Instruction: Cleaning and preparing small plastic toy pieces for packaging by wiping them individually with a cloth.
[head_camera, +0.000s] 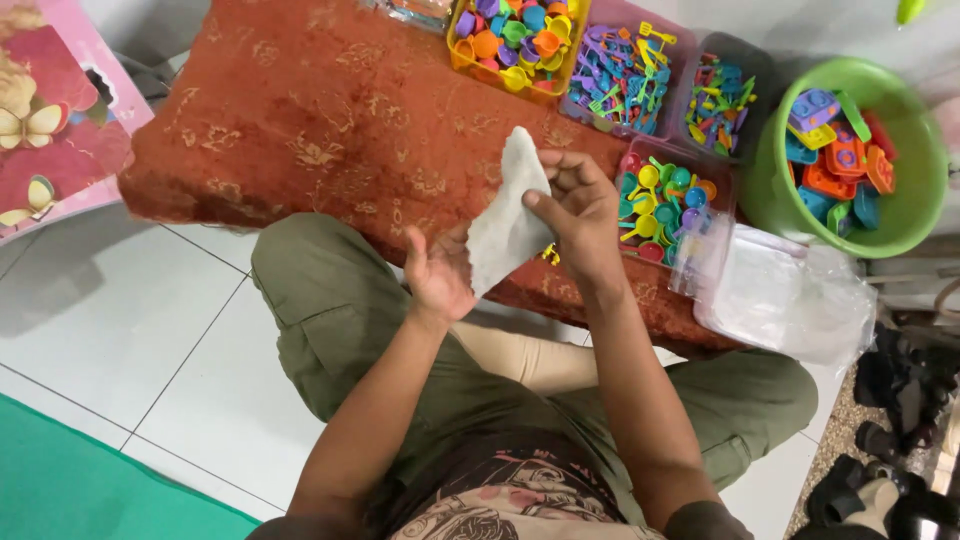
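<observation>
- Head view: person sits cross-legged on white floor tiles (150, 330), both hands up over the lap w/ a small whitish plastic bag (508, 225) between them.
- Right hand (580, 215): fingers closed in a pinch on the bag's right edge, thumb on the near side, near the top.
- Left hand (440, 275): palm up, fingers loosely curled under the bag's lower end; looks more like cradling than a firm grip.
- Bag sits upright-ish, tilted, top corner pointing away; looks flat, can't tell if anything's inside.
- Step in hand, by my read: opening or separating the bag's mouth.
- Next move prob. calls for rubbing the two layers apart w/ thumb and forefinger while the lower hand steadies it.
- Around: red patterned cushion (330, 120) just ahead, trays of small coloured plastic toys (620, 70) on it, green bucket (925, 190) w/ bigger pieces at right, stack of clear bags (790, 300) beside it.
</observation>
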